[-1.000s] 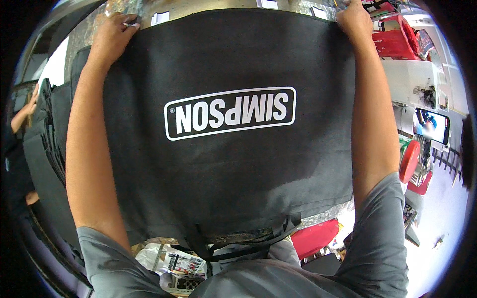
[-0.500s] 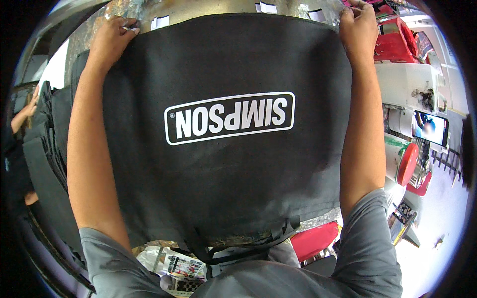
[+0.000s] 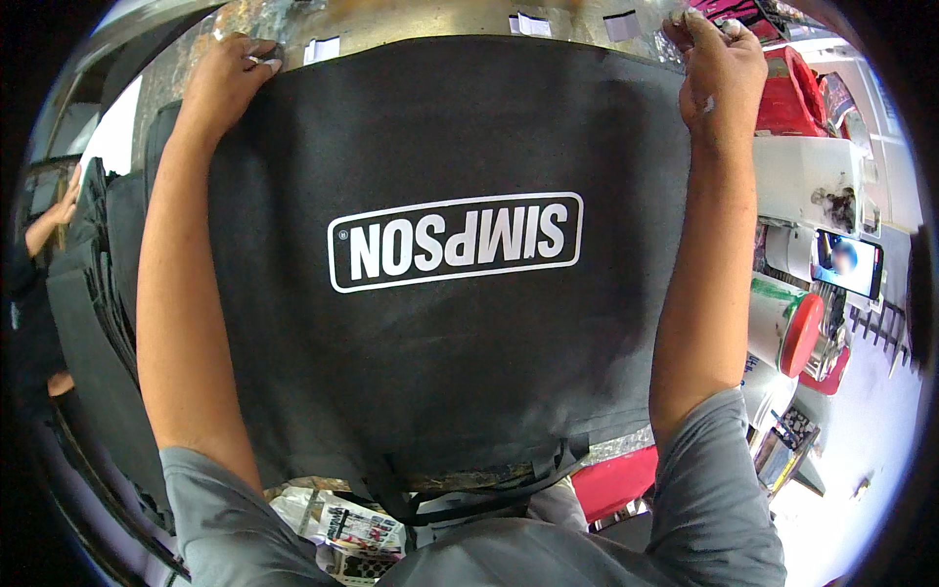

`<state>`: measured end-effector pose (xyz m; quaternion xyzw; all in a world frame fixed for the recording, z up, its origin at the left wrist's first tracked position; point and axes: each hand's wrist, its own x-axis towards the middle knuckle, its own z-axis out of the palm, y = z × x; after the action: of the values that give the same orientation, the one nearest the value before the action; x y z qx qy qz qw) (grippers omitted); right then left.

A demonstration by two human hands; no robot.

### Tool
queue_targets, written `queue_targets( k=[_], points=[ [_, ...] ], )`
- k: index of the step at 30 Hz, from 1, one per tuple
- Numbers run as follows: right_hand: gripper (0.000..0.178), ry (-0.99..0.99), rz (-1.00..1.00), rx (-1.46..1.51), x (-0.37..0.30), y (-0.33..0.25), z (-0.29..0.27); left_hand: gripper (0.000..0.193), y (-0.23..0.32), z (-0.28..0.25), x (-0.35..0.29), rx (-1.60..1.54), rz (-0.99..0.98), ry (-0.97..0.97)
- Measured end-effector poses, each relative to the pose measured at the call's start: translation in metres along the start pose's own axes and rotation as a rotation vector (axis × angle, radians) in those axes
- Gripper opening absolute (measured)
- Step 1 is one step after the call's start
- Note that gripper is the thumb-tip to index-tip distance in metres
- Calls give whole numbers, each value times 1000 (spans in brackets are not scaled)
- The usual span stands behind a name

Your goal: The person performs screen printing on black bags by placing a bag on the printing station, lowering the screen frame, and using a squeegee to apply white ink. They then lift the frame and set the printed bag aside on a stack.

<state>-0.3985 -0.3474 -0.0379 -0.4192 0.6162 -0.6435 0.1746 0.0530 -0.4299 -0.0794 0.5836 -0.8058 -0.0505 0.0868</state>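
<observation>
A large black fabric bag (image 3: 469, 357) lies flat before me, with a white printed, framed logo that appears upside down. Its black strap (image 3: 533, 483) hangs over the near edge. At the far left corner, my left hand (image 3: 228, 78) is closed, thumb and fingers pinching the bag's edge. My right hand (image 3: 726, 80) is beside the far right corner, its fingers bent but apart, and I see nothing in them. Light smudges mark its fingertips. Small white tabs (image 3: 529, 24) stick up from the surface just beyond the bag's far edge.
Black fabric pieces (image 3: 93, 323) are stacked at left, near another person's hand (image 3: 67, 201). On the right stand a red container (image 3: 790, 93), a white container (image 3: 807, 176), a lit phone (image 3: 847, 262) and a red-lidded tub (image 3: 802, 333). A red item (image 3: 614, 484) sits below the near edge.
My right hand has shifted right, off the bag's far right corner, and its fingers have come apart. The bag sits slightly lower in view. My left hand keeps its pinch.
</observation>
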Motion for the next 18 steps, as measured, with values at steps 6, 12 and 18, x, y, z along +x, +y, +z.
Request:
queue_targets(
  k=[6, 12, 18],
  points=[
    [18, -50, -46, -128, -29, -78, -6, 37, -8, 4, 5, 23, -43, -50],
    [16, -143, -380, -512, -55, -92, -16, 39, -14, 6, 5, -22, 7, -19],
    [21, -147, -233, 231, -32, -44, -53, 41, -10, 4, 5, -63, 3, -28]
  ],
)
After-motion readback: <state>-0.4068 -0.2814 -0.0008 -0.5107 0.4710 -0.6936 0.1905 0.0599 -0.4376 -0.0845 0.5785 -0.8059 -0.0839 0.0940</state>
